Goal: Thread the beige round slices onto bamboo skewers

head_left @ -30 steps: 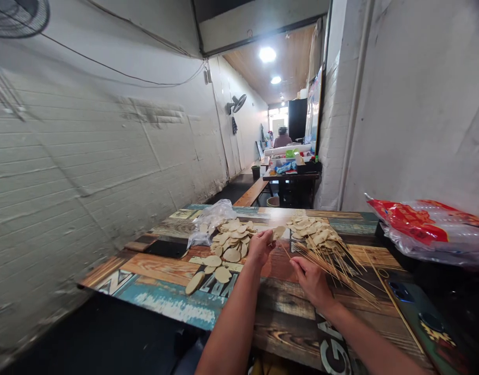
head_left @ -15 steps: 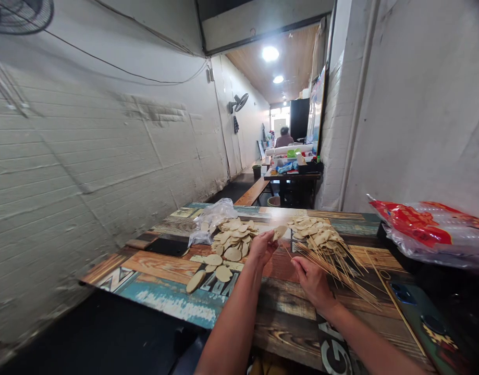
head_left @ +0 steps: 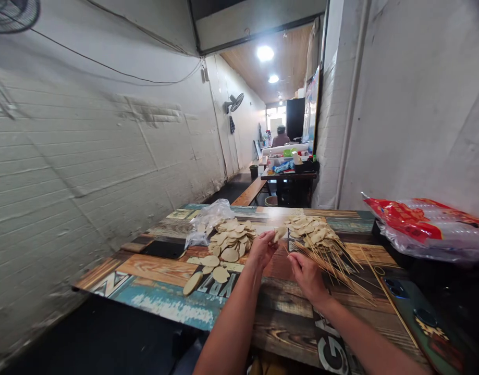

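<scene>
A flat beige oval slice point(head_left: 280, 233) is pinched in my left hand point(head_left: 262, 251), held just above the table between two heaps. My right hand point(head_left: 307, 275) is closed on a thin wooden skewer point(head_left: 286, 250), whose short visible length points up at the slice. Whether its tip is inside the slice, I cannot tell. On the left lies a heap of loose slices point(head_left: 230, 239), with several single slices point(head_left: 220, 274) nearer me. Beyond my right hand is a second heap of slices point(head_left: 311, 228) with skewers in it, and loose bamboo skewers point(head_left: 351, 285) lie beside that hand.
A crumpled clear plastic bag point(head_left: 213, 212) lies behind the left heap, near a black flat object point(head_left: 164, 249). At right are a red and clear package point(head_left: 427, 224) and a phone point(head_left: 419, 312). Farther back, a person point(head_left: 280, 138) sits beyond a cluttered table point(head_left: 288, 176).
My right hand has come slightly closer to the slice, and less of the skewer shows between my hands. The whole view has shifted a little.
</scene>
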Tool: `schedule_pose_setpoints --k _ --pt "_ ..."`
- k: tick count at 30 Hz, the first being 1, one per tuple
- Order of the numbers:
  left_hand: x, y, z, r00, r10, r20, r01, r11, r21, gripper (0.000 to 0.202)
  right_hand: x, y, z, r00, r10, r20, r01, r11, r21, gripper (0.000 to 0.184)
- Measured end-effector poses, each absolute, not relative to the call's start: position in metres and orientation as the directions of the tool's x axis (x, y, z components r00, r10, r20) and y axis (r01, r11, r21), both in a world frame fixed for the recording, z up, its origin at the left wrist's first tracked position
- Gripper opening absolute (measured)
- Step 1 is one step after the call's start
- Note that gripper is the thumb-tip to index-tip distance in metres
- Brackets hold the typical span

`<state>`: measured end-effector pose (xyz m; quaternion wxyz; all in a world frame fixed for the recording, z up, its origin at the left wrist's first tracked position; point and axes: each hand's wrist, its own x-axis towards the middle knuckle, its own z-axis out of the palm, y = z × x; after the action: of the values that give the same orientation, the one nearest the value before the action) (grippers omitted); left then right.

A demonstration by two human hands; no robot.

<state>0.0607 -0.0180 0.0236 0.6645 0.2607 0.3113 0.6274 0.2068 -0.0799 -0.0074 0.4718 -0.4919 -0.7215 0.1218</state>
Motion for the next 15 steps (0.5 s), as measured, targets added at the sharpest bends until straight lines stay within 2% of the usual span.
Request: schedule_pose_setpoints --k 5,11,15 --pt "0.064 -0.024 0.032 0.095 0.986 -0.137 -0.758 0.161 0.632 0.022 0.204 -0.08 -0.006 -0.079 0.842 0.534 0.566 0.478 -0.671 0.046" --pt "0.07 -0.03 0.032 0.208 0.968 -0.14 -0.777 0.25 0.577 0.027 0.2 -0.082 -0.006 -0.073 0.865 0.496 0.514 0.459 -0.725 0.042" --pt "0.076 -0.028 0.027 0.187 0.971 -0.146 -0.812 0.237 0.533 0.023 0.197 -0.083 -0.007 -0.083 0.877 0.474 0.495 0.449 -0.744 0.039"
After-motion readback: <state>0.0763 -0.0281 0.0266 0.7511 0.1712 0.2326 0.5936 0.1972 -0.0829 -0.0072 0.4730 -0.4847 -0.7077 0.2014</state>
